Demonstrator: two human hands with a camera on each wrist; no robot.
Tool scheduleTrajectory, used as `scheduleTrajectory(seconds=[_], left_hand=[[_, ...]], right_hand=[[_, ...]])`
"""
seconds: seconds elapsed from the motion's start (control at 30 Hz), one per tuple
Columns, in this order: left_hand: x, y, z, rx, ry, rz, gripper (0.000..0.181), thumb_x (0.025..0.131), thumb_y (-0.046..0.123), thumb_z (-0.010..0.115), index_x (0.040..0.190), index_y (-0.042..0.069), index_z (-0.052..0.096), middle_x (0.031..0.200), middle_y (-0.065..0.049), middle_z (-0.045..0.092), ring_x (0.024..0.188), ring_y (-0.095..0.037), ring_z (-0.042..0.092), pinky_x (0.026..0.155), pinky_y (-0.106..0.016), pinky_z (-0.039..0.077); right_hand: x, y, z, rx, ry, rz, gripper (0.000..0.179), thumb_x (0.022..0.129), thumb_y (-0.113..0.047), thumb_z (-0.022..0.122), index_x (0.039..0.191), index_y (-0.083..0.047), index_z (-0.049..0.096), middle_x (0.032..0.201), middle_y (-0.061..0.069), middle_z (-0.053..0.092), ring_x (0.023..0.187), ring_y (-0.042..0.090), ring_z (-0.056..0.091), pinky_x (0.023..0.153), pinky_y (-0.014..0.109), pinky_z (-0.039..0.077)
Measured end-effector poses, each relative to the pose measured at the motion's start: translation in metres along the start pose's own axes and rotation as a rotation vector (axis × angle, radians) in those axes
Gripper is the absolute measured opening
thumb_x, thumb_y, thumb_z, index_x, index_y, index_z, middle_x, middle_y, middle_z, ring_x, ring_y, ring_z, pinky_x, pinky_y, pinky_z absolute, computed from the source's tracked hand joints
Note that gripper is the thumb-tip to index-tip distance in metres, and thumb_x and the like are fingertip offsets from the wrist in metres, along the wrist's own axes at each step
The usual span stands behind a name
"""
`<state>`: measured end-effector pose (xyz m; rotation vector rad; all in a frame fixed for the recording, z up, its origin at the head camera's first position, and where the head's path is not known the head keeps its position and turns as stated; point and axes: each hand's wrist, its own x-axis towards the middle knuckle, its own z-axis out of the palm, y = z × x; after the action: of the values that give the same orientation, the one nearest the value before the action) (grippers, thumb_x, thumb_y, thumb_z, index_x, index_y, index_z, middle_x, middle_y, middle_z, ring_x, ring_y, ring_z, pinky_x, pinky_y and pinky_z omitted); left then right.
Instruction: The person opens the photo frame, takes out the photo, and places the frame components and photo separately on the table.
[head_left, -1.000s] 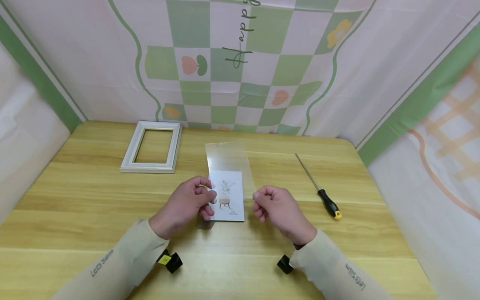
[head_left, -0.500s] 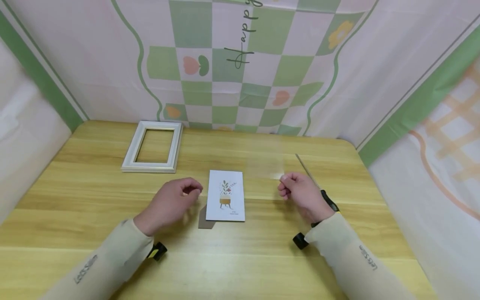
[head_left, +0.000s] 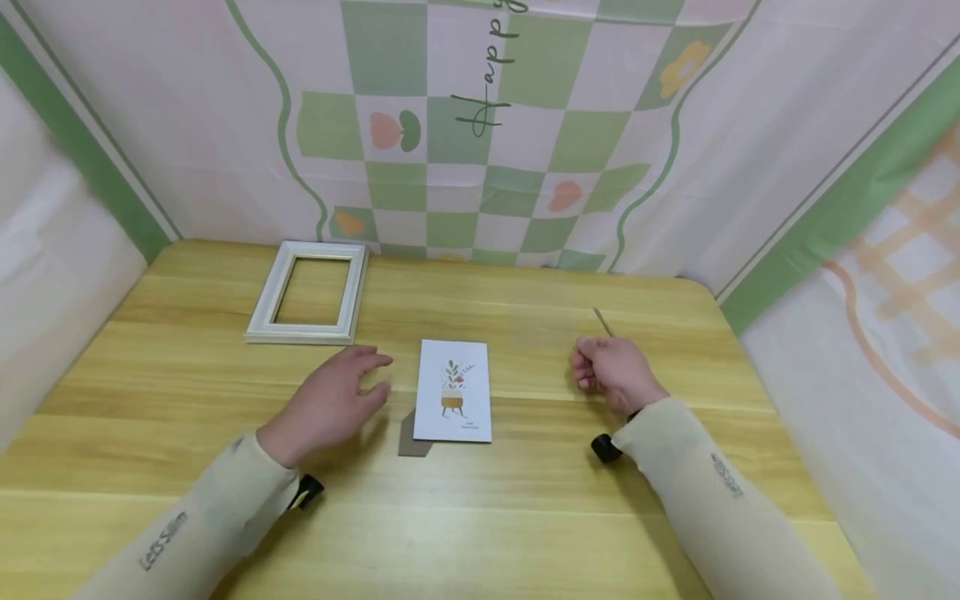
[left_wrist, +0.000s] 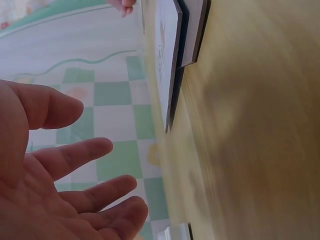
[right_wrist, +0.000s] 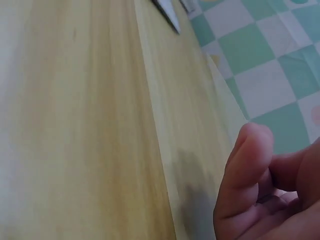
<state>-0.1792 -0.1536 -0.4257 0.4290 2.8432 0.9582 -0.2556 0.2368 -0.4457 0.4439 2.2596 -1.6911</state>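
Observation:
My right hand [head_left: 611, 371] pinches a corner of a thin clear plastic sheet [head_left: 543, 312] between thumb and forefinger. The sheet is faint against the wood and reaches up and left from the fingertips. In the right wrist view the sheet's pale edge [right_wrist: 226, 95] runs away from the fingertips. My left hand [head_left: 326, 404] hovers left of a white card [head_left: 453, 421] printed with a potted plant, its fingers spread and holding nothing. The left wrist view shows the left hand [left_wrist: 75, 170] with its palm bare. The card lies over a grey-brown piece [head_left: 411, 443] that pokes out at its lower left.
A white picture frame [head_left: 264, 321] lies at the back left of the wooden table [head_left: 450, 525]. A screwdriver's shaft [head_left: 602, 321] shows beyond the right hand, which hides its handle. A checkered cloth [head_left: 457, 142] hangs behind the table.
The right hand has carried the clear sheet off the card, to the right and away. The left hand has come away from the card leftward, and its fingers have spread.

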Motion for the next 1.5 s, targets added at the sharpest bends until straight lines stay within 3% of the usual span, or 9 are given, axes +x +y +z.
scheduleTrajectory(seconds=[0.53,0.77,1.0,1.17,1.37,1.5], left_hand=[[-0.001,-0.007,0.004,-0.02,-0.048,-0.018,0.044,0.102,0.027,0.055,0.139,0.002,0.056,0.148,-0.023,0.043,0.134,-0.043,0.041,0.108,-0.058,0.031],[-0.001,-0.007,0.004,-0.028,-0.049,-0.015,0.044,0.102,0.027,0.054,0.138,0.002,0.057,0.148,-0.023,0.043,0.133,-0.043,0.041,0.108,-0.058,0.031],[-0.001,-0.006,0.005,-0.033,-0.064,-0.027,0.044,0.101,0.027,0.055,0.138,0.003,0.057,0.148,-0.022,0.043,0.134,-0.043,0.041,0.108,-0.059,0.031],[-0.001,-0.006,0.006,-0.034,-0.071,-0.028,0.044,0.101,0.027,0.055,0.138,0.003,0.057,0.147,-0.021,0.044,0.134,-0.042,0.041,0.109,-0.058,0.031],[-0.001,-0.005,0.007,-0.041,-0.077,-0.024,0.046,0.102,0.027,0.055,0.14,0.002,0.055,0.149,-0.019,0.044,0.137,-0.041,0.038,0.11,-0.056,0.029],[-0.001,-0.005,0.007,-0.079,-0.092,-0.029,0.049,0.102,0.027,0.055,0.143,0.002,0.051,0.15,-0.018,0.043,0.139,-0.039,0.036,0.111,-0.056,0.027]], right_hand=[[0.026,-0.014,0.003,0.275,0.077,0.172,0.027,0.106,-0.017,0.047,0.123,0.004,0.053,0.084,0.006,0.065,0.066,0.014,0.061,0.06,0.024,0.053],[0.031,-0.016,0.006,0.294,0.1,0.173,0.024,0.106,-0.014,0.048,0.12,0.004,0.054,0.082,0.007,0.065,0.063,0.013,0.06,0.059,0.024,0.053],[0.034,-0.014,0.009,0.294,0.134,0.159,0.022,0.104,-0.018,0.054,0.111,0.002,0.057,0.068,0.001,0.06,0.056,0.012,0.058,0.054,0.023,0.051],[0.03,-0.014,0.012,0.297,0.161,0.16,0.027,0.104,-0.023,0.055,0.115,0.002,0.057,0.065,-0.001,0.055,0.056,0.013,0.058,0.054,0.024,0.051],[0.024,-0.017,0.014,0.297,0.139,0.142,0.031,0.104,-0.023,0.056,0.118,0.004,0.057,0.066,0.0,0.056,0.056,0.014,0.058,0.054,0.024,0.051],[0.017,-0.02,0.018,0.241,0.104,0.11,0.034,0.104,-0.024,0.055,0.12,0.007,0.057,0.072,0.003,0.063,0.06,0.014,0.061,0.056,0.024,0.052]])
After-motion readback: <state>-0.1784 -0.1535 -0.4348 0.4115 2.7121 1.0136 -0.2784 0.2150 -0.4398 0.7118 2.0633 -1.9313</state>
